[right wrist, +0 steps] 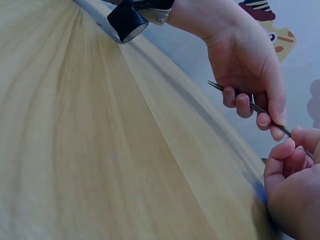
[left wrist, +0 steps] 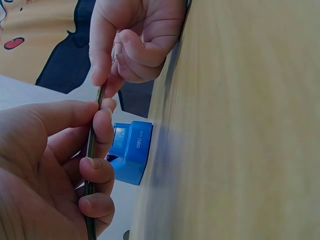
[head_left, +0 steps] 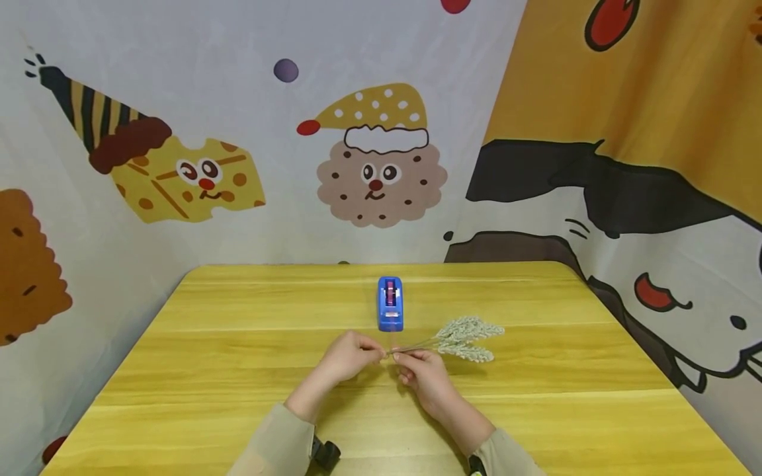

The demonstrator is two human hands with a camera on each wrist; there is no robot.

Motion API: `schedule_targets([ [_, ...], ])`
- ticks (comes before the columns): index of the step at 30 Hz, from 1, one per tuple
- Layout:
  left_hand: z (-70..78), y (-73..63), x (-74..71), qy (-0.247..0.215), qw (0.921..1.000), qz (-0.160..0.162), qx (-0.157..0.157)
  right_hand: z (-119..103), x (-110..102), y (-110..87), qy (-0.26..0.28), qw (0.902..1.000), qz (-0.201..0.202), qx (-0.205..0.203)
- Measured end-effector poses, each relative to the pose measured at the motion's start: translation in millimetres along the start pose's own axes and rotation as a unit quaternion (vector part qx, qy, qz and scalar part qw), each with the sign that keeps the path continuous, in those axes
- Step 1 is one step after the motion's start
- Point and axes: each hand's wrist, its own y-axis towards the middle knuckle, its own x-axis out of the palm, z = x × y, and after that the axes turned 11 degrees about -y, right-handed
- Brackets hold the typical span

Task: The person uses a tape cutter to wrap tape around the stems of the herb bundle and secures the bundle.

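Two pale green dried flower sprigs (head_left: 467, 329) point to the right, their thin stems (left wrist: 90, 187) running between both hands. My left hand (head_left: 348, 357) holds the stem ends, with its fingers curled round them in the left wrist view. Close beside it, my right hand (head_left: 428, 380) pinches the same stems between thumb and finger. Just beyond the hands stands a blue tape dispenser (head_left: 389, 322) with a reddish roll core. A faint strip seems to reach from its front edge towards the stems; whether it touches them I cannot tell.
A yellow wood-grain table (head_left: 238, 317) lies under the hands. Behind it hangs a cloth printed with cartoon figures (head_left: 381, 178). A black wrist camera (right wrist: 129, 22) sits at the left sleeve.
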Motion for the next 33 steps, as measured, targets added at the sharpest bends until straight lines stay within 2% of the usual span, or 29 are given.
schedule_targets([
  [7,1.2,0.0,-0.5,-0.003,1.0000,-0.007,0.000,-0.4,2.7,1.0,0.018,0.9996,0.017,0.012],
  [12,0.0,1.5,-1.1,0.006,1.0000,-0.007,0.001,-1.8,1.8,0.9,0.012,0.9998,0.012,0.015],
  [15,-0.6,2.1,-0.9,0.001,1.0000,-0.008,-0.004,-2.5,-1.8,0.7,0.010,0.9997,-0.015,0.019],
  [20,-1.5,1.3,0.9,-0.010,0.9998,-0.011,-0.011,-5.9,-14.2,-4.3,-0.002,0.9943,-0.099,0.040],
  [23,-2.3,1.3,1.7,-0.013,0.9998,-0.010,-0.012,-12.5,-24.2,-9.7,-0.036,0.9859,-0.156,0.049],
  [26,-3.8,2.0,1.5,-0.016,0.9998,-0.009,-0.010,-27.6,-34.9,-12.4,-0.084,0.9711,-0.218,0.048],
  [29,-5.2,2.7,0.5,-0.019,0.9998,-0.008,-0.007,-53.6,-45.3,-10.4,-0.132,0.9541,-0.267,0.032],
  [33,-5.9,2.2,-0.4,-0.018,0.9998,-0.009,-0.003,-94.2,-57.3,0.6,-0.204,0.9339,-0.293,-0.013],
])
